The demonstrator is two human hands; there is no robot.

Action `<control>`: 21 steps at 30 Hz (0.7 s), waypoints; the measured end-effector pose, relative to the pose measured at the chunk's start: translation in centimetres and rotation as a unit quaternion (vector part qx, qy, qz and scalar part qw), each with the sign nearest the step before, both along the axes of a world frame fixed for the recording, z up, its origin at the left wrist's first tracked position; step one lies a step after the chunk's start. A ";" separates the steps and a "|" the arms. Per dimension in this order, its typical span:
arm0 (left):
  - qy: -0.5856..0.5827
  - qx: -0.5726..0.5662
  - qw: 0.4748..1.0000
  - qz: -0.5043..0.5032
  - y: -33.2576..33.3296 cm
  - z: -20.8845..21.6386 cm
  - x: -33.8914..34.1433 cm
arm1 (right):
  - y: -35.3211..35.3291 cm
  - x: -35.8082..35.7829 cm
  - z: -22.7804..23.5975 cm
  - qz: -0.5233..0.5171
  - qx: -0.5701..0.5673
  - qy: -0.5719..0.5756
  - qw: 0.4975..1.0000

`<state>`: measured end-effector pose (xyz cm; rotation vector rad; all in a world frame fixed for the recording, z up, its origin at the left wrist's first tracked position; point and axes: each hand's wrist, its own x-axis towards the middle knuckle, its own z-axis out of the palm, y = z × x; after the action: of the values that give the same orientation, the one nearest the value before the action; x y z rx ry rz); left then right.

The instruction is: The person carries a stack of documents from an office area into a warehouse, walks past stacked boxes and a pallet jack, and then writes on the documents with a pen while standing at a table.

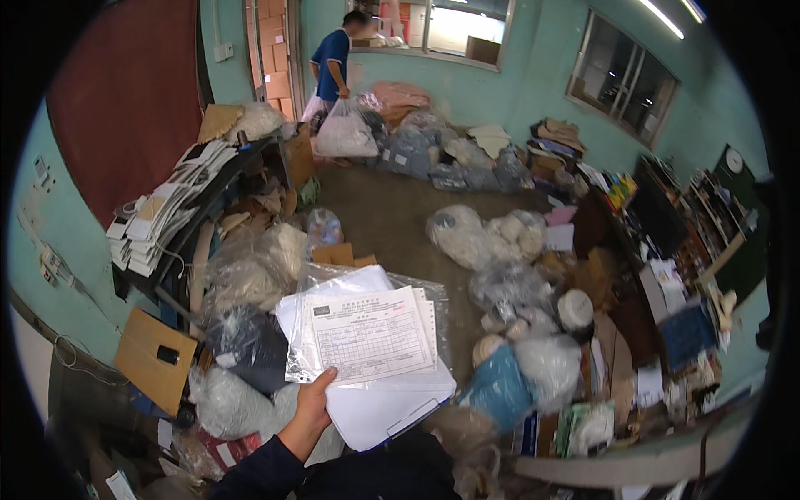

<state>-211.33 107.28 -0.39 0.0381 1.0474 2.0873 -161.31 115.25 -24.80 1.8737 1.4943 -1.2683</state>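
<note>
Printed form (pixel 375 340), front and centre, atop a stack of white sheets (pixel 392 411)! The left hand (pixel 308 410) angles up from the lower edge, thumb pinning the form's lower-left corner, other fingers out of sight. Look: dark logo block top left, red print top right, ruled grid below!

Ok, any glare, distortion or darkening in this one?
Head view: fisheye distortion tilts the side walls, corners black; head view: ceiling tubes and a back window pane glare white; head view: papers in the left hand look evenly lit, their fine entries hard to read.
</note>
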 end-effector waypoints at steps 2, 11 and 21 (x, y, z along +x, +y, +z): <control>-0.017 -0.037 0.999 0.028 5.4 1.1 -3.3 | 9.8 -6.1 0.5 0.098 0.062 0.029 0.993; -0.010 -0.009 0.994 0.108 26.2 -0.3 -17.0 | 57.2 -38.8 14.9 0.031 0.299 0.364 0.882; -0.148 -0.033 0.974 0.166 50.9 -1.1 -32.7 | 70.6 -52.7 6.1 0.173 0.076 0.143 0.972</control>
<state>-244.06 158.22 -1.49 -0.4986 0.9875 2.2617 -214.04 185.89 -18.73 1.4697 2.0163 -1.3230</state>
